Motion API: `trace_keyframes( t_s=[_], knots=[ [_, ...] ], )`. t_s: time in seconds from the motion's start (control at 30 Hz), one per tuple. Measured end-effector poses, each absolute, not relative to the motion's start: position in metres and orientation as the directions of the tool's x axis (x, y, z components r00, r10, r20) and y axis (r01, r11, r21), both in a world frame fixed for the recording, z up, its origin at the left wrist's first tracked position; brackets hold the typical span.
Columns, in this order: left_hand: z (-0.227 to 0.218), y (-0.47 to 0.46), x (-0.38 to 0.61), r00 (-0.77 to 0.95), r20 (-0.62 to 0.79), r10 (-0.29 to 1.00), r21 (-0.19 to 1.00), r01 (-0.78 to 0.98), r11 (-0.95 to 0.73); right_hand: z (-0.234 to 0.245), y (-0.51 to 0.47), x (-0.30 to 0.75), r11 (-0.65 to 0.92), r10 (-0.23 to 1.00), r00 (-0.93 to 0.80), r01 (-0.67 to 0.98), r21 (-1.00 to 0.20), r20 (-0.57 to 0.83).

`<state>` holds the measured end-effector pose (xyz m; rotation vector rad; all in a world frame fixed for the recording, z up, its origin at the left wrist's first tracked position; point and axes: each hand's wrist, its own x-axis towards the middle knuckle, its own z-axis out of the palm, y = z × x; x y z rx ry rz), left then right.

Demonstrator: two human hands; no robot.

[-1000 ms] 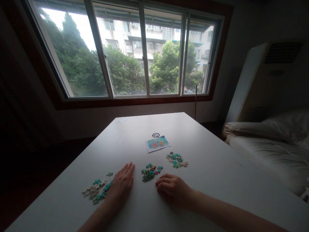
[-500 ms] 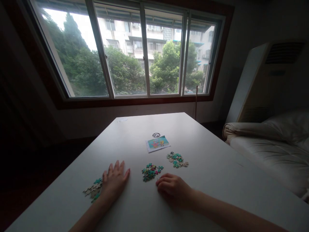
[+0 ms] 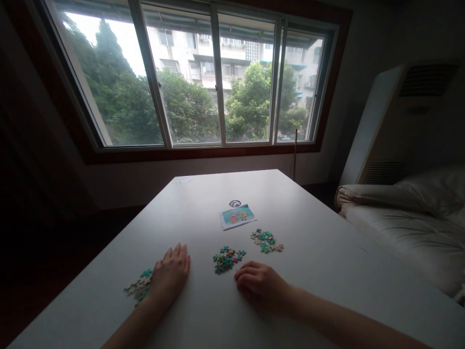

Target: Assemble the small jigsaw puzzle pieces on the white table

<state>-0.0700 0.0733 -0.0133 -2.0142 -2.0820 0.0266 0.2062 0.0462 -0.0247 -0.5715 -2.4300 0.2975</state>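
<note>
My left hand (image 3: 170,272) lies palm down on the white table, fingers stretched out and close together, with nothing seen in it. Its outer edge is against a heap of jigsaw pieces (image 3: 140,285), teal and grey-beige, partly hidden by the hand and wrist. My right hand (image 3: 262,283) rests on the table with its fingers curled; whatever the fingertips may hold is hidden. Just beyond those fingertips is a second heap of jigsaw pieces (image 3: 225,260), green with pink and yellow bits. A third heap of teal and beige jigsaw pieces (image 3: 267,241) lies farther off to the right.
A small picture sheet (image 3: 238,216) with a cartoon scene lies past the heaps, with a round black-and-white mark (image 3: 235,203) behind it. The white table (image 3: 319,271) narrows toward a window. A pale sofa (image 3: 399,213) stands at the right, near a tall air conditioner (image 3: 378,116).
The left hand has shifted slightly to the left, and its spread fingers and thumb have drawn together. My right hand has stayed in place.
</note>
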Motion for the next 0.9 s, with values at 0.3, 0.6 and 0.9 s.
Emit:
trace_keyframes(
  t_s=[0.3, 0.6, 0.9],
  knots=[
    [-0.004, 0.070, -0.080, -0.046, 0.112, 0.993, -0.291, 0.954, 0.077, -0.021, 0.045, 0.207, 0.885, 0.461, -0.716, 0.326, -0.333, 0.524],
    [0.026, 0.052, -0.061, -0.096, 0.022, 0.995, -0.298, 0.949, 0.098, -0.022, 0.045, 0.207, 0.885, 0.461, -0.722, 0.332, -0.325, 0.517],
    [0.022, 0.050, -0.068, -0.015, 0.070, 0.997, -0.215, 0.976, 0.030, -0.020, 0.045, 0.207, 0.878, 0.473, -0.716, 0.333, -0.344, 0.513]
  ],
)
